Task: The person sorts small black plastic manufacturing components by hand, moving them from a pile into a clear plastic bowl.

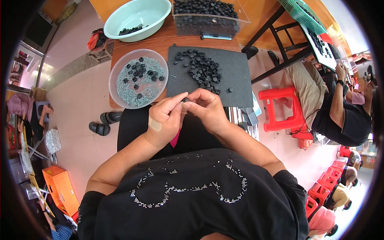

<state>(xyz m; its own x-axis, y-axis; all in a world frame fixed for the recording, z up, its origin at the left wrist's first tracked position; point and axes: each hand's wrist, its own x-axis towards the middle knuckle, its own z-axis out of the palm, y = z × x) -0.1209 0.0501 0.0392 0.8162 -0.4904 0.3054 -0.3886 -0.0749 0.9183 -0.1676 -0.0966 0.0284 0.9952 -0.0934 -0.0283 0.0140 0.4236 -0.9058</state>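
Just in front of my body, my left hand [163,114] and my right hand [208,110] meet at the fingertips. Both pinch one small round black cap [185,100], partly covered by the fingers. A tan adhesive bandage [155,124] is stuck near my left wrist. Beyond my right hand, a pile of similar black caps [203,68] lies on a dark grey mat [240,72]. To the left stands a clear round tub [113,82] of silvery screws [149,89], with several black caps on top. A loose screw [173,76] rests at the mat's left edge.
At the back of the brown table [120,50] stand a mint-green basin [158,24] and a clear bin [200,27], both holding black caps. A red stool [263,111] is to the right, near a co-worker [340,116] at another table. Sandals [100,128] lie on the floor at left.
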